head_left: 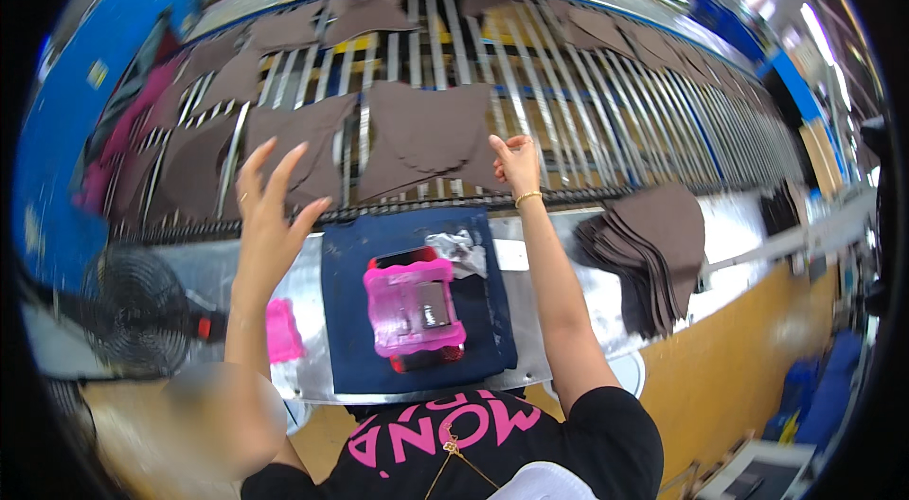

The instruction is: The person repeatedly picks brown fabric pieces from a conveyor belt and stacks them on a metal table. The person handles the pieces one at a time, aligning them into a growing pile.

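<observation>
Over the roller conveyor (568, 93), both hands reach forward. A brown fabric piece (426, 135) lies flat across the rollers, its long axis running left to right, directly ahead of the right hand (516, 164), whose fingertips pinch its near right edge. More to the left, the left hand (270, 202) hovers spread and empty. A stack of brown pieces (649, 244) sits on the table (568, 254).

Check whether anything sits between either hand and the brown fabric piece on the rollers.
Nothing visible does. The right hand already touches the brown fabric piece; the left hand hovers open beside it over the rollers.
</observation>
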Tool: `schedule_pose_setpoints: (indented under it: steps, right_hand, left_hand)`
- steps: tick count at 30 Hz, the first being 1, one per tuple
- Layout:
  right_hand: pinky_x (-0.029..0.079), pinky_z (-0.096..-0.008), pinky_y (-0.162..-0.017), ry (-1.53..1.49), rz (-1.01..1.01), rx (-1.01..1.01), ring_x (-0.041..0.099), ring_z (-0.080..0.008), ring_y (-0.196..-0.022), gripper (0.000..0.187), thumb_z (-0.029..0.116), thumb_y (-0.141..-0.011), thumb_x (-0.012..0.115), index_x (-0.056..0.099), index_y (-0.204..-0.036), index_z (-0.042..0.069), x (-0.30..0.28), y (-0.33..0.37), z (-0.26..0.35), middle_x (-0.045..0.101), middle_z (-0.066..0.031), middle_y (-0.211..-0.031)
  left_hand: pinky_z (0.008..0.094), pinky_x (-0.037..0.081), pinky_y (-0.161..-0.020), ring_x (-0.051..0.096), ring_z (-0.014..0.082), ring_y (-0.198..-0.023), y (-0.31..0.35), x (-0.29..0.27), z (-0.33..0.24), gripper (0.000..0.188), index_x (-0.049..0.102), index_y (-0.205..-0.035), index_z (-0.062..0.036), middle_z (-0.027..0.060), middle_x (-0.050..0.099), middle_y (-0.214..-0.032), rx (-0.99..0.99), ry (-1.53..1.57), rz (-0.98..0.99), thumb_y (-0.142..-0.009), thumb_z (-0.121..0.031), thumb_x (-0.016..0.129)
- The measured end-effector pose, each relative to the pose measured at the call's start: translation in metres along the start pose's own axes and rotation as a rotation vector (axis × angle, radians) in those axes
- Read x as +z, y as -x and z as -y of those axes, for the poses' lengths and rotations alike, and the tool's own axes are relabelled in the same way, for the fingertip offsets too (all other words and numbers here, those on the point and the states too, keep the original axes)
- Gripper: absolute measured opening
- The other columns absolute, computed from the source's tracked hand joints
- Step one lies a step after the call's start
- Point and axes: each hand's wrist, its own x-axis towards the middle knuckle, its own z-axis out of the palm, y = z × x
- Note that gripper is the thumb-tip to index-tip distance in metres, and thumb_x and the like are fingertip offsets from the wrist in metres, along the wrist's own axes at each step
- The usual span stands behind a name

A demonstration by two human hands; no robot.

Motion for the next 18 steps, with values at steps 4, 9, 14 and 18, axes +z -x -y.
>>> schedule_pose_setpoints:
  steps: [4,9,14,18]
  right_hand:
    - [0.046,-0.0323,-0.05,0.227,-0.35,-0.259,0.059,-0.019,-0.052,0.032,0.026,-0.084,0.069,0.053,-0.099,0.003,-0.102,0.053,0.009,0.062,-0.0064,-0.063]
    - [0.047,-0.0419,-0.084,1.159,-1.08,-0.133,0.059,-0.0283,-0.098,0.041,0.036,-0.079,0.07,0.061,-0.108,0.009,-0.281,0.112,-0.051,0.061,-0.0128,-0.106]
    - [0.048,-0.0443,-0.086,0.986,-0.879,0.299,0.058,-0.0325,-0.103,0.049,0.041,-0.079,0.069,0.063,-0.114,0.008,-0.358,0.142,-0.092,0.059,-0.015,-0.113]
    - [0.05,-0.0447,-0.081,1.173,-0.953,0.251,0.06,-0.0333,-0.101,0.046,0.04,-0.078,0.07,0.065,-0.11,0.007,-0.34,0.135,-0.089,0.062,-0.015,-0.109]
  left_hand:
    - [0.0395,0.031,-0.106,0.035,0.03,-0.129,0.018,-0.001,-0.001,0.06,0.048,-0.133,-0.0136,0.0123,0.035,-0.138,-0.061,0.041,0.018,-0.078,-0.012,0.072]
    - [0.0408,0.029,-0.107,0.036,0.029,-0.129,0.031,0.017,0.016,0.058,0.047,-0.134,-0.0128,0.0118,0.036,-0.136,-0.093,0.065,0.044,-0.081,-0.014,0.07]
    - [0.0409,0.03,-0.106,0.037,0.0292,-0.127,0.026,0.034,0.0,0.057,0.047,-0.133,-0.0117,0.0122,0.037,-0.135,-0.087,0.169,0.075,-0.081,-0.015,0.069]
    - [0.0401,0.03,-0.105,0.038,0.0298,-0.126,0.027,0.034,-0.012,0.057,0.048,-0.132,-0.011,0.0128,0.038,-0.134,-0.056,0.174,0.071,-0.081,-0.017,0.071]
